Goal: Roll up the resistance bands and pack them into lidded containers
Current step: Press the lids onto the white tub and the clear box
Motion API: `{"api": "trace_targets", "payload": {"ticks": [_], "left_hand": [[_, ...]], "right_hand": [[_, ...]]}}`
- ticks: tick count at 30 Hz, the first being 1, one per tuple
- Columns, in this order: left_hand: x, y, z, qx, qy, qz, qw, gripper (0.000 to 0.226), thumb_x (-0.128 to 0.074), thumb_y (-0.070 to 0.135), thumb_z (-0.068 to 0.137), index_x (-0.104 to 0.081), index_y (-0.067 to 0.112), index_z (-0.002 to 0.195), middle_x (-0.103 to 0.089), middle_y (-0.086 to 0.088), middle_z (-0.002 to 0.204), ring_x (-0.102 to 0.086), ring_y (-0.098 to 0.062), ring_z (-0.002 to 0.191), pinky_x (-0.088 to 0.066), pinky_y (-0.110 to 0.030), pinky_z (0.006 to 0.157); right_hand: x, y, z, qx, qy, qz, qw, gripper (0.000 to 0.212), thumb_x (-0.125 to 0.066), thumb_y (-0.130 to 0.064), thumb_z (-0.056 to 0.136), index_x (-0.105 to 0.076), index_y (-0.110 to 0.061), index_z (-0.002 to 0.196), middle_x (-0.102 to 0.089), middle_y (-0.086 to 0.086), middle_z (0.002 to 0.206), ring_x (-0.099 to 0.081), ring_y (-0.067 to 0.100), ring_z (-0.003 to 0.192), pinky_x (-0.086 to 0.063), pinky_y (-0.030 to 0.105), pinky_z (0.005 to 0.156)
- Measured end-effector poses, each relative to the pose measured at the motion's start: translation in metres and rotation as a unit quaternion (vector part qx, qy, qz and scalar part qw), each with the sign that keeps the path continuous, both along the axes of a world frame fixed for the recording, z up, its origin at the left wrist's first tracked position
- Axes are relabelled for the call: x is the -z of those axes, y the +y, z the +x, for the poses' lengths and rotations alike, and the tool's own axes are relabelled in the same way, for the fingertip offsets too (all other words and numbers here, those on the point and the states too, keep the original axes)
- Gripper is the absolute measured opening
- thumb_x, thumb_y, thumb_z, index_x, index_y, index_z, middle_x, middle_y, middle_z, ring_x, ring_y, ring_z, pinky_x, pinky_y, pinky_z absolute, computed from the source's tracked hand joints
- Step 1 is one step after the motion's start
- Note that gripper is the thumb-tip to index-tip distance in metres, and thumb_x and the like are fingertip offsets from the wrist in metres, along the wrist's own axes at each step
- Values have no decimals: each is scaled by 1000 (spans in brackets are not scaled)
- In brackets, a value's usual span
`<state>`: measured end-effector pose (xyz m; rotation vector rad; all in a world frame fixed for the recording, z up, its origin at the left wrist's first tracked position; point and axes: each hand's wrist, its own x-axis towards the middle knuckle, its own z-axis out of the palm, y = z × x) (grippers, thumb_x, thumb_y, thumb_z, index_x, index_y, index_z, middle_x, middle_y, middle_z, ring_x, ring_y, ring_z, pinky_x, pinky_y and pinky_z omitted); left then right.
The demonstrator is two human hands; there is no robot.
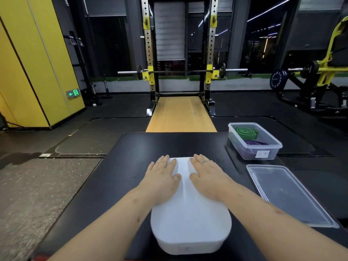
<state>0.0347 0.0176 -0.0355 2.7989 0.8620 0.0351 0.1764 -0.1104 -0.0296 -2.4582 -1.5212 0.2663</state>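
Table (pixel 116 176): black surface; it carried all the task items.
Left hand (pixel 162 178): palm down, fingers straight and together, flat on the left half of the white container's top; it gripped nothing.
White container (pixel 190 223): at the table's centre, nearest the person, with its lid in place under both palms. The walls were opaque, so the contents could not be confirmed.
Right hand (pixel 207 178): the same flat, straight-fingered posture on the right half of the same top, just beside the left hand; it gripped nothing.
Clear container (pixel 250 152): at the far right of the table, open, well apart from the hands.
Green band (pixel 245 131): rolled, lying in the far end of the clear container.
Purple band (pixel 256 143): coiled in the near end, beside the green one.
Loose lid (pixel 288 193): clear, flat on the table on the near side of the clear container, not fitted.
Step in hand (judged): pressing the white container's lid down.
Done (judged): two bands rolled and packed; no loose band was visible.
Left to do (judged): fit the loose lid onto the clear container.
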Motion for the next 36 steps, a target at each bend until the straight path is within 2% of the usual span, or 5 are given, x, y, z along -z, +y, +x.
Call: {"api": "trace_targets", "payload": {"ticks": [4, 9, 15, 25, 36], "left_hand": [[-7, -6, -6, -17, -14, 5, 1000, 58, -22, 37, 107, -12, 21, 163, 0, -4, 172, 7, -16, 157, 3, -41, 127], [-3, -30, -21, -28, -9, -26, 999, 58, -18, 44, 108, -7, 29, 163, 8, -2, 171, 16, -16, 156, 7, -44, 126], [0, -32, -23, -33, -20, -31, 999, 59, -20, 47, 108, -8, 30, 163, 9, -2, 171, 17, -16, 156, 7, -43, 127], [-2, -66, -51, -32, -4, -21, 999, 59, -17, 45, 108, -4, 30, 163, 11, -4, 171, 17, -17, 156, 11, -47, 125], [-5, -78, -58, -59, -50, -13, 997, 55, -19, 37, 107, -17, 26, 161, -2, -4, 171, 8, -15, 157, 8, -49, 126]], "right_hand": [[-2, -5, -6, 23, -14, 11, 1000, 60, -23, -30, 106, -13, -25, 165, -6, -1, 174, 2, 12, 159, -1, 41, 129], [3, -27, -25, 25, 6, -10, 1000, 59, -23, -35, 107, -10, -35, 164, 3, 0, 174, 10, 14, 159, 3, 42, 129], [-2, -32, -30, 35, 41, 24, 998, 59, -28, -34, 107, -14, -33, 164, 1, -3, 174, 8, 12, 159, 0, 39, 129], [2, -65, -60, 31, -5, 3, 999, 61, -24, -33, 105, -9, -35, 164, -1, 6, 173, 6, 18, 159, 0, 44, 129], [-1, -70, -72, 57, -37, 31, 997, 66, -20, -32, 98, -16, -31, 164, -11, 8, 172, -2, 18, 159, 1, 45, 129]]}}
